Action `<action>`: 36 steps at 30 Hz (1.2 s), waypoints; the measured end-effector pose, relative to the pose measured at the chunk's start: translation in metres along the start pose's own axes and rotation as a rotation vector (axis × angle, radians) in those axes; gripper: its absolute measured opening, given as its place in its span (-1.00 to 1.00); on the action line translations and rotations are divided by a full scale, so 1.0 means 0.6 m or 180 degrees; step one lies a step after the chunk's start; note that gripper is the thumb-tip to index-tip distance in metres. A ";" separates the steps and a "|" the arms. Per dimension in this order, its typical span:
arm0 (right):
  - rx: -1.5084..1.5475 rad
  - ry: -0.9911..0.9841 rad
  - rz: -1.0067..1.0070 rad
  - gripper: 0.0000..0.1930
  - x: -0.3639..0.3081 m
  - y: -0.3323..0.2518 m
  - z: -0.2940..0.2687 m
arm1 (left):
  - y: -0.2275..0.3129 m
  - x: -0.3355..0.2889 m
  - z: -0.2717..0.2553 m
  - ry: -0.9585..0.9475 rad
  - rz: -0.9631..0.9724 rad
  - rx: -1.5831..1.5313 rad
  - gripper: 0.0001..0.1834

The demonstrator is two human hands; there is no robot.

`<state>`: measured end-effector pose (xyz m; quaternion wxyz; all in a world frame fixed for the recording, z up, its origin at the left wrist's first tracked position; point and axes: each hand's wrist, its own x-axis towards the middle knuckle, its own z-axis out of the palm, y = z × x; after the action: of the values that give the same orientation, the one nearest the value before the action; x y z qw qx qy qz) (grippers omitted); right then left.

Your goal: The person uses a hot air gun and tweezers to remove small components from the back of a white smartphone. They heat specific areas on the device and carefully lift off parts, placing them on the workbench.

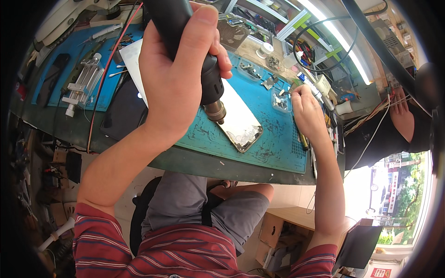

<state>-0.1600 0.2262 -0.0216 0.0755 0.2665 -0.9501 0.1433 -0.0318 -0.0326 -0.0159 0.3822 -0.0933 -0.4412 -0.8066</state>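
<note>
My left hand [174, 88] is wrapped round a black hot air gun [212, 78], its metal nozzle pointing down. Just under the nozzle lies a phone with a white back [238, 123], cracked and chipped at its near end, on the blue work mat [278, 153]. The hand hides part of the phone. At the mat's right side, my right hand [308, 111] is closed with its fingertips pinched together; what they hold, if anything, I cannot make out. Beside those fingertips sits a clear parts box [281, 100] with small pieces inside.
A metal clamp fixture [84, 82] and a dark phone [53, 76] lie on the left mat. Cotton swabs [118, 72] rest near a dark flat device [123, 111]. Pens and tools line the right edge. A black cable [380, 41] hangs at upper right; another person's hand [402, 113] is beyond.
</note>
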 end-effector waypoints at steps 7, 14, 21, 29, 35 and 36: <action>-0.0169 0.0326 -0.0486 -0.75 -0.001 -0.007 -0.005 | -0.002 0.000 -0.001 -0.0032 -0.0006 0.0006 -0.70; -0.0845 0.0209 -0.0388 -0.74 0.004 -0.005 -0.013 | 0.001 0.000 0.000 -0.0064 0.0000 -0.0004 -0.69; -0.1134 -0.0028 -0.0098 -0.70 0.008 -0.006 -0.014 | 0.005 0.000 0.001 -0.0054 -0.0009 0.0008 -0.67; -0.0178 0.0063 -0.0247 -0.72 0.014 0.005 -0.015 | 0.009 0.000 0.002 -0.0072 -0.0011 0.0022 -0.65; -0.0238 0.0284 -0.0288 -0.72 0.011 0.005 -0.009 | 0.010 0.002 -0.001 -0.0111 -0.0006 -0.0037 -0.64; -0.0210 0.0327 -0.0298 -0.71 0.010 0.007 -0.009 | 0.010 0.002 -0.001 -0.0119 -0.0025 -0.0047 -0.63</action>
<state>-0.1673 0.2284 -0.0162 0.1396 0.3002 -0.9357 0.1218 -0.0284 -0.0360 -0.0118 0.3701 -0.1094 -0.4426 -0.8094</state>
